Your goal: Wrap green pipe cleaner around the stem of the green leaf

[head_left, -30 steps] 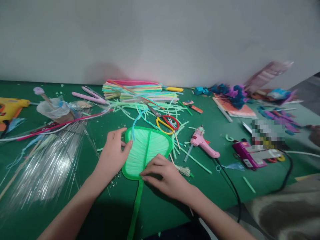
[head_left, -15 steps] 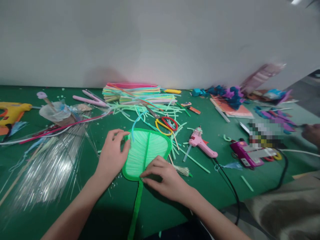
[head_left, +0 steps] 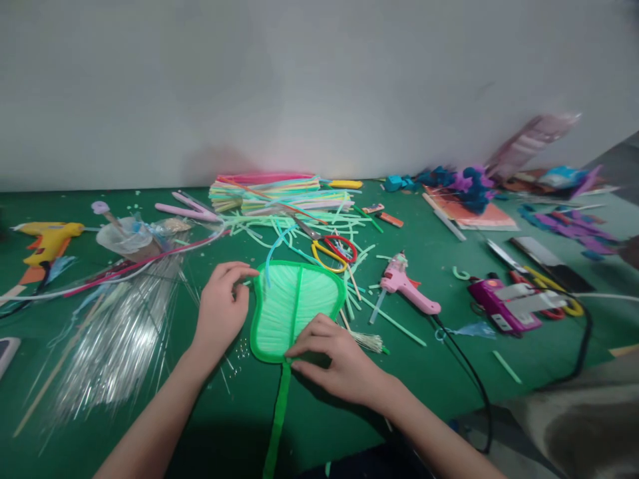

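Note:
A green leaf-shaped craft piece (head_left: 292,306) with a long green stem (head_left: 277,419) lies flat on the green table (head_left: 424,372). My left hand (head_left: 219,313) rests at its left edge, fingers curled, thumb and forefinger near the rim. My right hand (head_left: 334,356) presses down on the leaf's lower right part, just above where the stem joins, fingers bent and pinched together on the leaf.
Red and yellow scissors (head_left: 332,249) lie just behind the leaf among cut green strips. A pink glue gun (head_left: 407,286) with a black cord is to the right, a yellow glue gun (head_left: 47,233) far left. A stack of coloured straws (head_left: 269,186) sits by the wall. Clear plastic strands (head_left: 110,332) spread on the left.
My left hand has slid off the leaf's face to its left rim and curled more. The right hand keeps its place. The view has shifted slightly.

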The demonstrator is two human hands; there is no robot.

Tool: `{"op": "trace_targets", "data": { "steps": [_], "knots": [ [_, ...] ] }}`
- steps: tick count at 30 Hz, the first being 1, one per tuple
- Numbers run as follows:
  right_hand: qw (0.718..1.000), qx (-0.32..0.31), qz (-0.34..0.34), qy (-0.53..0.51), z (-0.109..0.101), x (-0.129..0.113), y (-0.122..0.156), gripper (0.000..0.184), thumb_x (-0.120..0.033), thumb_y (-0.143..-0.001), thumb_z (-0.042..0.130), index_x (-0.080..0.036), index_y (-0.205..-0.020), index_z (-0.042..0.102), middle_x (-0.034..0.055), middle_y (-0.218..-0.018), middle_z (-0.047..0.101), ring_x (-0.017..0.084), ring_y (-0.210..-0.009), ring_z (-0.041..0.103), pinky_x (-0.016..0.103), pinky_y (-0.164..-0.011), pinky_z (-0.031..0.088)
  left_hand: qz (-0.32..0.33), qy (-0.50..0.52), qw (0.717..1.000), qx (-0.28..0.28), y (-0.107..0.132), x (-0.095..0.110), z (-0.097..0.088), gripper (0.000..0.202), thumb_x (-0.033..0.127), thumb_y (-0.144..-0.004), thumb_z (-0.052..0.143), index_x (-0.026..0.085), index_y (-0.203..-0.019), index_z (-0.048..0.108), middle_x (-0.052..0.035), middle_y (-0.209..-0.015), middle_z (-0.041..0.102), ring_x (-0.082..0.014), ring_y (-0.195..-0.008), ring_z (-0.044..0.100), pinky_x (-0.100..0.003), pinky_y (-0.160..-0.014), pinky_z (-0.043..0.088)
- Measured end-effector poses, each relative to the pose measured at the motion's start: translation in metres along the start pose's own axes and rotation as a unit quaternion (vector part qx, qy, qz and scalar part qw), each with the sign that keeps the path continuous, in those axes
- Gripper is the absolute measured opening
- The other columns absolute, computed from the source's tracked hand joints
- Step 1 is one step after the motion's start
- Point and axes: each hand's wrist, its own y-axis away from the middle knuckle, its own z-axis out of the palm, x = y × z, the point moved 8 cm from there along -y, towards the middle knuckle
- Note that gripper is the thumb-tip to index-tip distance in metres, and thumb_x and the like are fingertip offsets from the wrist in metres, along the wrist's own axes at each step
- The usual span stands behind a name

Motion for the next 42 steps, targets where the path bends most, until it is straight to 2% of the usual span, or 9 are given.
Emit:
{"op": "trace_targets", "data": {
  "steps": [9,15,19,22,27,31,36,38,42],
  "knots": [
    [1.000,0.004,0.001,-0.008,0.001,0.004,0.002,0.014,-0.016,-0.085,0.072,-0.018,-0.099,0.076,0.0068,-0.089,0.071,0.021,-0.090,0.061,0.036,-0.084,0.049,-0.012,-0.006,1.000,0.020,-0.003,-0.009,-0.004,0.034,0.006,-0.079,0.043,0.019,-0.092,0.072,-0.0079,-0.111,0.067,-0.0207,-0.102,0.064,-0.030,-0.074,0.052],
    [0.999,0.032,0.001,0.008,-0.002,-0.002,-0.001,0.014,-0.016,-0.087,0.069,-0.017,-0.100,0.074,0.0073,-0.092,0.070,0.021,-0.091,0.062,0.035,-0.082,0.050,-0.025,-0.028,0.999,-0.024,-0.006,-0.013,-0.004,0.032,0.011,-0.083,0.047,0.016,-0.106,0.068,-0.0095,-0.109,0.065,-0.0206,-0.088,0.064,-0.034,-0.074,0.048],
    [0.992,0.115,0.020,0.045,-0.022,0.001,0.001,0.017,-0.013,-0.090,0.062,-0.017,-0.103,0.072,0.0077,-0.093,0.069,0.021,-0.091,0.062,0.036,-0.082,0.051,0.003,-0.016,0.985,-0.173,0.002,0.004,0.003,0.013,0.026,-0.087,0.058,0.022,-0.087,0.071,-0.0008,-0.084,0.067,-0.0177,-0.075,0.062,-0.030,-0.069,0.047],
    [0.985,0.146,0.030,0.081,-0.038,0.007,0.006,0.018,-0.012,-0.091,0.061,-0.018,-0.104,0.072,0.0076,-0.093,0.069,0.022,-0.091,0.063,0.036,-0.081,0.052,0.024,0.020,0.912,-0.409,0.035,0.024,0.031,0.009,0.030,-0.086,0.065,0.025,-0.092,0.071,0.0011,-0.091,0.068,-0.0174,-0.082,0.063,-0.028,-0.073,0.045],
    [0.979,0.163,0.057,0.107,-0.055,0.018,0.018,0.017,-0.011,-0.090,0.061,-0.019,-0.101,0.072,0.0072,-0.093,0.068,0.023,-0.090,0.064,0.037,-0.080,0.053,0.059,-0.002,0.902,-0.429,0.049,0.040,0.046,0.012,0.019,-0.090,0.059,0.022,-0.079,0.063,0.0011,-0.086,0.063,-0.0172,-0.087,0.060,-0.027,-0.076,0.041],
    [0.979,0.158,0.071,0.104,-0.054,0.020,0.021,0.018,-0.013,-0.093,0.058,-0.020,-0.102,0.072,0.0075,-0.093,0.068,0.023,-0.090,0.065,0.038,-0.081,0.054,0.044,-0.002,0.928,-0.369,0.035,0.031,0.042,0.020,0.030,-0.098,0.048,0.022,-0.086,0.063,0.0001,-0.091,0.063,-0.0173,-0.088,0.060,-0.028,-0.078,0.042],
    [0.983,0.133,0.069,0.106,-0.050,0.017,0.016,0.020,-0.014,-0.094,0.054,-0.019,-0.104,0.071,0.0086,-0.095,0.068,0.023,-0.091,0.065,0.038,-0.081,0.055,0.017,-0.087,0.978,-0.188,0.009,-0.006,0.012,0.023,0.037,-0.101,0.042,0.024,-0.095,0.060,-0.0007,-0.095,0.068,-0.0190,-0.088,0.063,-0.030,-0.080,0.046],
    [0.985,0.105,0.059,0.123,-0.051,0.015,0.009,0.020,-0.014,-0.094,0.055,-0.019,-0.105,0.070,0.0086,-0.096,0.069,0.024,-0.091,0.064,0.039,-0.082,0.056,0.040,-0.190,0.974,-0.113,0.002,-0.020,0.001,0.022,0.035,-0.100,0.043,0.024,-0.099,0.062,-0.0032,-0.097,0.069,-0.0225,-0.092,0.063,-0.034,-0.084,0.046],
    [0.981,0.047,0.026,0.185,-0.060,0.007,-0.020,0.021,-0.016,-0.094,0.056,-0.018,-0.109,0.070,0.0095,-0.101,0.069,0.026,-0.098,0.063,0.043,-0.089,0.053,0.048,-0.227,0.969,-0.080,-0.004,-0.041,0.001,0.023,0.028,-0.098,0.045,0.020,-0.101,0.066,-0.0081,-0.095,0.069,-0.0281,-0.096,0.062,-0.040,-0.086,0.046]
  ]
}}
